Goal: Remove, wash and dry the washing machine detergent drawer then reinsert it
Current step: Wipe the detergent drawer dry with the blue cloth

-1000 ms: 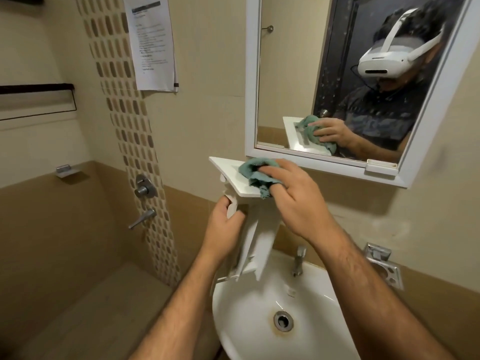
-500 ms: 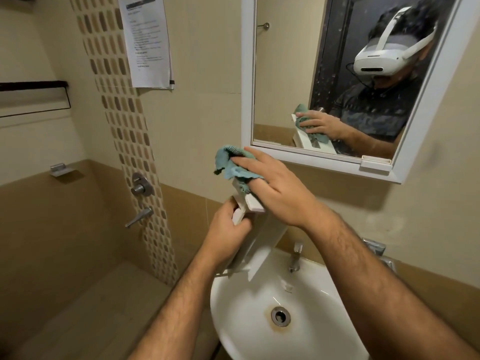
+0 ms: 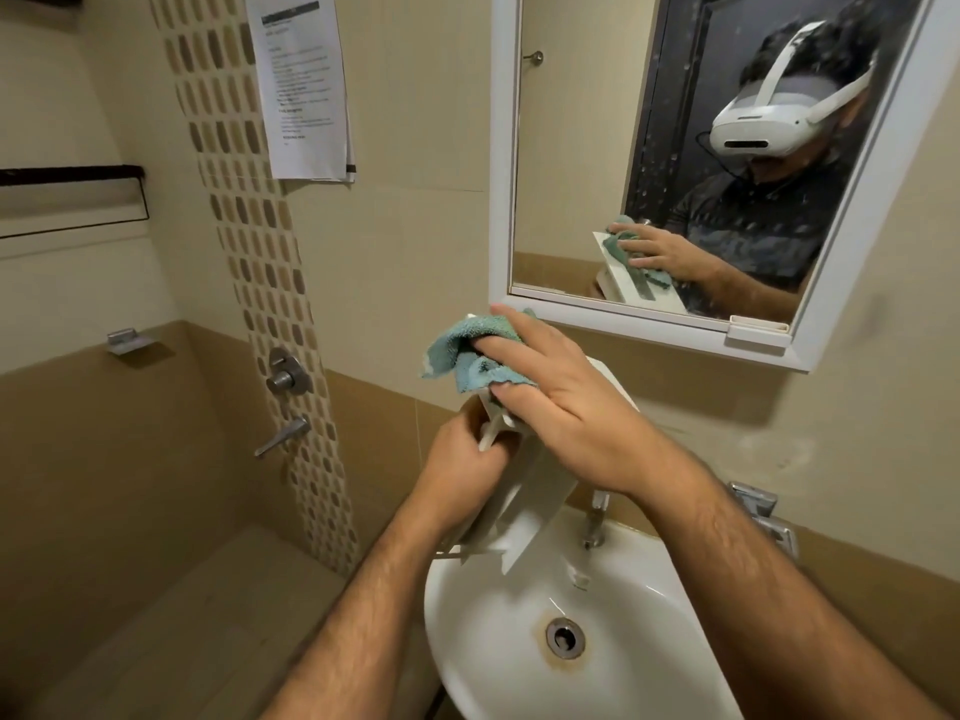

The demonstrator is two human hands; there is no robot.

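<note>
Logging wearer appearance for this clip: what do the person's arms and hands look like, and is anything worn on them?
Both forearms are bare and hairy. The left hand and right hand wear no gloves, rings, watch or bands that show. No sleeves reach the forearms.

Detergent drawer [image 3: 524, 491] was held tilted above the rear left rim of the sink [image 3: 519, 667], left hand [image 3: 462, 459] at its left side, right hand [image 3: 561, 407] upon its upper end. Cloth [image 3: 467, 350] was pressed between right hand and drawer top. Tap [image 3: 595, 522] was set at the sink's back edge, right of the drawer. Mirror [image 3: 566, 148] was mounted above, paper notice [image 3: 304, 85] to its left.
</note>
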